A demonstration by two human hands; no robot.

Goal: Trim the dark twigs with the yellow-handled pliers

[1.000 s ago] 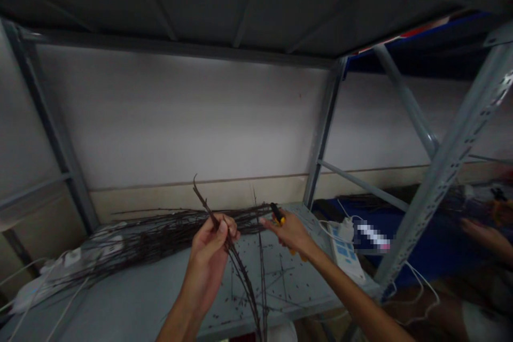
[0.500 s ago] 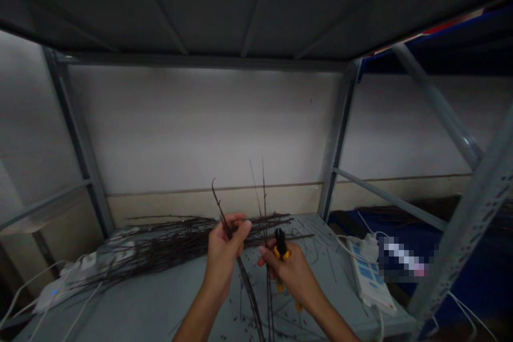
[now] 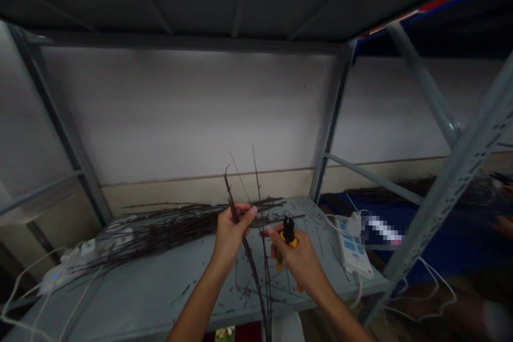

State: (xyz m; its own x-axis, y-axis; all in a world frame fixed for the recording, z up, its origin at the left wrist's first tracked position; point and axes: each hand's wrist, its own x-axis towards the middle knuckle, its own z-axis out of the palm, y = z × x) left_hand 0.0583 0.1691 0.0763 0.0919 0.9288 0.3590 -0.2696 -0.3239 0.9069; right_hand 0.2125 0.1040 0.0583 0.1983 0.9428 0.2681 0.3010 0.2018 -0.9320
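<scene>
My left hand [image 3: 232, 232] is closed round a few dark, thin twigs [image 3: 251, 261], whose curved tips rise above my fingers. My right hand [image 3: 298, 256] holds small pliers [image 3: 288, 228] with black jaws pointing up and yellow handles, partly hidden by the palm. Its thumb and fingertip are at a thinner, knobbly twig [image 3: 263, 251] standing almost upright between the two hands; whether they pinch it is hard to tell. The lower ends of the twigs run down past the shelf's front edge.
A heap of dark twigs [image 3: 172, 238] lies along the back left of the grey metal shelf [image 3: 160, 283], with scraps scattered round my hands. White power strips with cables lie at the left [image 3: 60, 272] and right [image 3: 352, 246]. At the far right is part of another person's hand [image 3: 505, 226].
The view has shifted, showing more of the shelf's front edge. The twigs in my left hand have turned more upright and nearer the right hand, which still holds the pliers. A person's hand appears at far right.
</scene>
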